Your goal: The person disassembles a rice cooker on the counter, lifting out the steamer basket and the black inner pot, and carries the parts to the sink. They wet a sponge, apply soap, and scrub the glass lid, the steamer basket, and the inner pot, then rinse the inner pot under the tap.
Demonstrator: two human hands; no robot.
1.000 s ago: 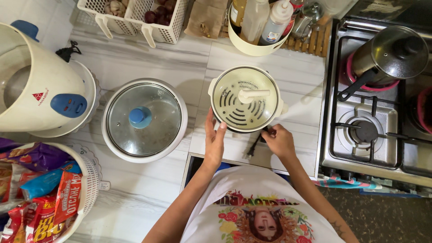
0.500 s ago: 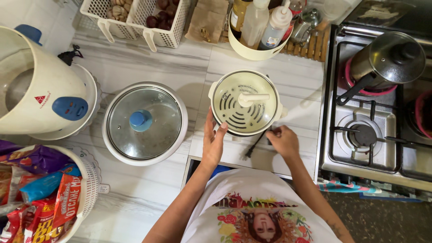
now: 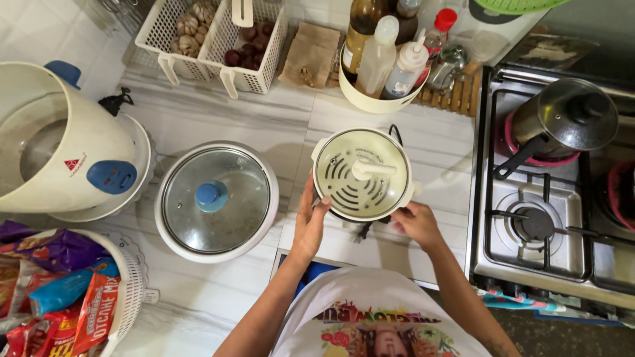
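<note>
A small cream electric pot (image 3: 362,173) with a slotted lid and a cream lid handle stands on the white marble counter (image 3: 264,112). My left hand (image 3: 311,221) cups its left front side, thumb on the rim. At the pot's front right, my right hand (image 3: 415,225) has its fingers curled against the base. The black cord end (image 3: 362,231) lies on the counter between my hands, and a loop of cord shows behind the pot.
A white rice cooker (image 3: 215,198) with a glass lid stands to the left, beside a cream water boiler (image 3: 59,145). A snack basket (image 3: 59,291) is at lower left. Bottles in a cream tub (image 3: 380,59) and produce baskets (image 3: 218,39) stand behind. A gas stove (image 3: 549,218) with a lidded pot (image 3: 562,122) is on the right.
My right hand has left the black cord and closed in on the pot's front right base. My left hand stays on the pot's side. The view has tilted, so everything sits lower.
</note>
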